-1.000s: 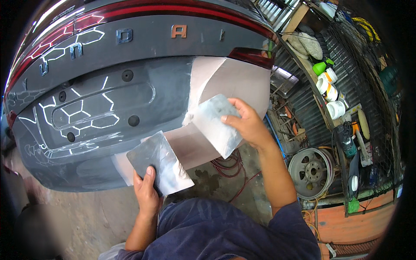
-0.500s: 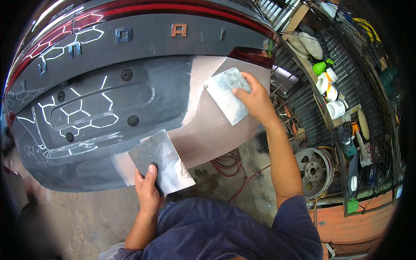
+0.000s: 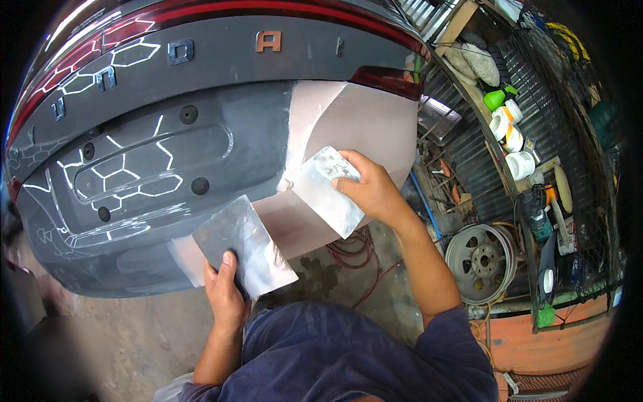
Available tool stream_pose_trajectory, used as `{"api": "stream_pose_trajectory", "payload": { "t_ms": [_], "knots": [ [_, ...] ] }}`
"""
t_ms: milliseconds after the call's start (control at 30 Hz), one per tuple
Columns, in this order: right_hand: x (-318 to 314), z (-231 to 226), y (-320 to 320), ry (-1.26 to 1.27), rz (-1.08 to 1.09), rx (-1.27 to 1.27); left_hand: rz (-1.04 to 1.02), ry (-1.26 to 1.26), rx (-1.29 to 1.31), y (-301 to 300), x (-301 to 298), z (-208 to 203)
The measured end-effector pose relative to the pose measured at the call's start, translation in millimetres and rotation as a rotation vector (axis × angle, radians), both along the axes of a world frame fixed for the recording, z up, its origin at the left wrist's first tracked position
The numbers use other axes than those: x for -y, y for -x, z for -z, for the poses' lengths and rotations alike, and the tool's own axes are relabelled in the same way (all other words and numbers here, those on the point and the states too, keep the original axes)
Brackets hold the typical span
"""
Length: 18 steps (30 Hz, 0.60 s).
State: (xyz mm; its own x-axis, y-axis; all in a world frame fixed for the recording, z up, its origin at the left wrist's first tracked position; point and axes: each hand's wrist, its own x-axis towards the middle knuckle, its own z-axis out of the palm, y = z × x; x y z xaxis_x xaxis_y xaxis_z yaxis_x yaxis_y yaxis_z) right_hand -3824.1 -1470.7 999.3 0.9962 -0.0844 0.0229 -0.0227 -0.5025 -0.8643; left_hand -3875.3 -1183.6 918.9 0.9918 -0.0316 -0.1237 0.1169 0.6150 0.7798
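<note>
My right hand (image 3: 372, 191) grips a flat metal filler spreader (image 3: 328, 191), thumb on its face. The spreader's left edge lies against the pinkish body filler (image 3: 375, 127) on the dark grey car trunk lid (image 3: 261, 127). A small lump of filler (image 3: 286, 185) sits at that edge. My left hand (image 3: 225, 295) holds a metal mixing plate (image 3: 244, 248) below the trunk lid's lower part, thumb on top and fingers hidden beneath. A streak of pale filler (image 3: 273, 256) lies along the plate's right edge. The plate and spreader are apart.
To the right stands a shelf with white tubs (image 3: 520, 165) and a green spray bottle (image 3: 495, 100). A wheel rim (image 3: 481, 262) rests below it. A coiled red hose (image 3: 355, 251) lies on the concrete floor (image 3: 147, 335). A red tail light (image 3: 385, 82) borders the filler.
My right hand has drawn the spreader down and left across the filler, closer to the plate. The left hand with the plate has shifted only slightly left. The filler's upper right shows more fully.
</note>
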Motion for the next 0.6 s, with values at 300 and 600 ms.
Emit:
{"api": "stream_pose_trajectory", "payload": {
  "t_ms": [300,600],
  "knots": [
    [-10.5,28.0,14.8,-0.146,0.118,0.003,-0.090,0.026,-0.045,8.2,-1.4,2.9],
    [-88.8,28.5,28.0,-0.188,0.114,0.011,-0.265,0.016,-0.032,27.2,-24.8,-2.9]
  ]
}}
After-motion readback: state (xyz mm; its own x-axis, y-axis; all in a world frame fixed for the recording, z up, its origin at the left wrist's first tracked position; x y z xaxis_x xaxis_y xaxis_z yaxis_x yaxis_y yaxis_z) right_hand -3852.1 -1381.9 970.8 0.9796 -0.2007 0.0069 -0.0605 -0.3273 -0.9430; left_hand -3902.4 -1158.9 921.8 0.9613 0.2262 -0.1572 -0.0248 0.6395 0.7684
